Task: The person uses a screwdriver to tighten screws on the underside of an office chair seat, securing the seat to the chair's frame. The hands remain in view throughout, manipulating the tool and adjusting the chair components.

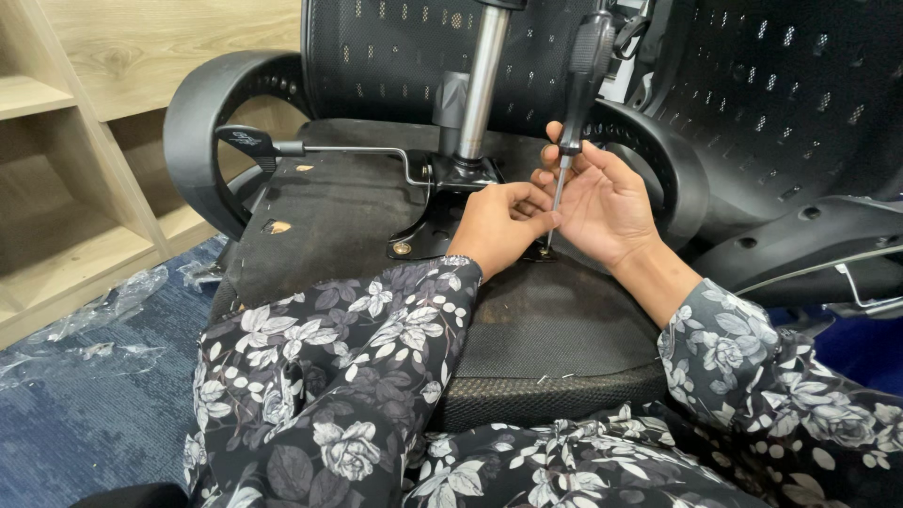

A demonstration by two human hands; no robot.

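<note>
Together hands [555, 212] steady upright screwdriver [576, 103] shaft.

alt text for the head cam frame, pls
The right hand holds a black-handled screwdriver upright while the left hand steadies its tip at a metal mounting plate on the underside of an overturned office chair seat. A gas cylinder and lever rise from the plate; wooden shelves stand left.

wooden shelving [66, 188], blue carpet [103, 414], crumpled clear plastic wrap [94, 325]
</note>
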